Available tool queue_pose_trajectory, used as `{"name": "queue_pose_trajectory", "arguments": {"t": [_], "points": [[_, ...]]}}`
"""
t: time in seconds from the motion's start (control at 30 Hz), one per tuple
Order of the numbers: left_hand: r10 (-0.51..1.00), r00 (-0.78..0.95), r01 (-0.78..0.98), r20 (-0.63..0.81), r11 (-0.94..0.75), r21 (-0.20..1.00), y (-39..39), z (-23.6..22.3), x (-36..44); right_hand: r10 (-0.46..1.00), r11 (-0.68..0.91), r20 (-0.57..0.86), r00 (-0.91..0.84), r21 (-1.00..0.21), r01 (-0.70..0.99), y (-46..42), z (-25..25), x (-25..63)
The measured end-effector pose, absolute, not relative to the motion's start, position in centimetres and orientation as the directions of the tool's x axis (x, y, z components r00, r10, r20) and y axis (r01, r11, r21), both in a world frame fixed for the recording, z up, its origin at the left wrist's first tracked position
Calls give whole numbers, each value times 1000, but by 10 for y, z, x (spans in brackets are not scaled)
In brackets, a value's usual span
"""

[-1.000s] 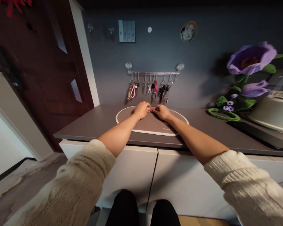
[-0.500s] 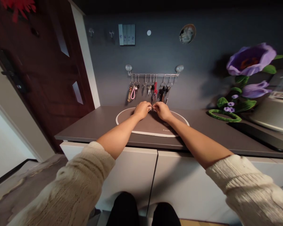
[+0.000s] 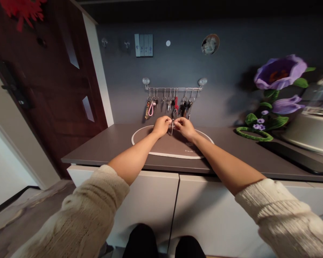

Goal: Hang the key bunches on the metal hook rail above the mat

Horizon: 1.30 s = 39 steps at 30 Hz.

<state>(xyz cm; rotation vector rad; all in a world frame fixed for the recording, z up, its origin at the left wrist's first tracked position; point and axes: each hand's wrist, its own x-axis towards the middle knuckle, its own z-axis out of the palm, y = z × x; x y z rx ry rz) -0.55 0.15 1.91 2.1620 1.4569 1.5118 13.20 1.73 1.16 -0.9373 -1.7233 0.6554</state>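
Both my hands meet above an oval brown mat (image 3: 164,148) on a grey countertop (image 3: 110,145). My left hand (image 3: 162,125) and my right hand (image 3: 185,127) are closed in pinches on a small key ring (image 3: 172,123), from which a key hangs down between them. Just behind, a metal rail (image 3: 173,88) on the grey wall carries several bunches of keys (image 3: 174,104) on hooks, with a pink strap and a red tag among them.
A dark wooden door (image 3: 48,82) stands at the left. Purple artificial flowers (image 3: 278,73) with a green looped stem (image 3: 251,135) sit on the counter at the right, beside a pale appliance (image 3: 310,130). White cabinet doors (image 3: 153,204) lie below the counter.
My hands have lifted slightly off the mat. The key now hangs down from the ring between my fingers. The view has tilted a little.
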Motion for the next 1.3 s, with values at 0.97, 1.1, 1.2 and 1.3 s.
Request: {"name": "queue_pose_trajectory", "arguments": {"t": [0.97,1.1,1.2,1.3], "points": [[717,193,745,670,-551,376,0,5,4,788,616,612,-67,-784,80,24,22,163],[729,241,760,641,-553,343,1,1,6,829,560,560,9,-828,-24,27,37,176],[741,266,765,616,-551,332,1,0,7,867,498,497,44,-864,-66,31,51,186],[758,280,776,589,-540,325,0,0,8,882,471,465,76,-878,-89,37,67,195]]}}
